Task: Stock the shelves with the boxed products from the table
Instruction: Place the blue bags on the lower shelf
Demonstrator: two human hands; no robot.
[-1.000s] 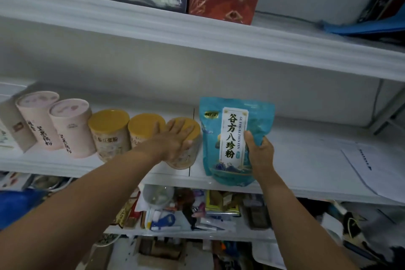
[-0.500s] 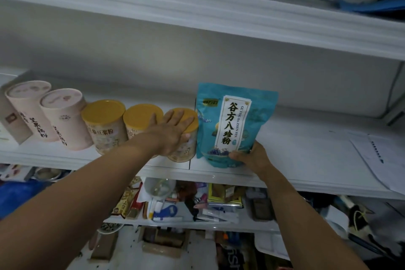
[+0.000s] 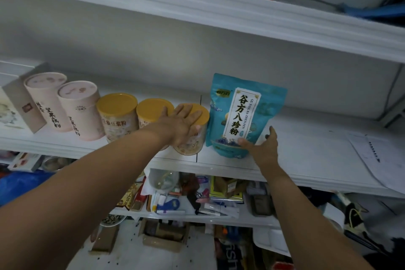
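My right hand (image 3: 262, 149) has slid down to the lower corner of the teal pouch (image 3: 243, 114), fingers (image 3: 272, 132) spread, steadying it upright mid-frame on the shelf (image 3: 306, 160) (nearly stocked, I judge) beside the can (image 3: 192, 146) my flat left hand (image 3: 184, 123) presses.

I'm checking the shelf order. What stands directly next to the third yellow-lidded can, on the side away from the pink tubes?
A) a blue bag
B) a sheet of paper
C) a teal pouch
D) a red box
C: the teal pouch stands upright right beside the last yellow-lidded can, with the right hand touching its lower corner.
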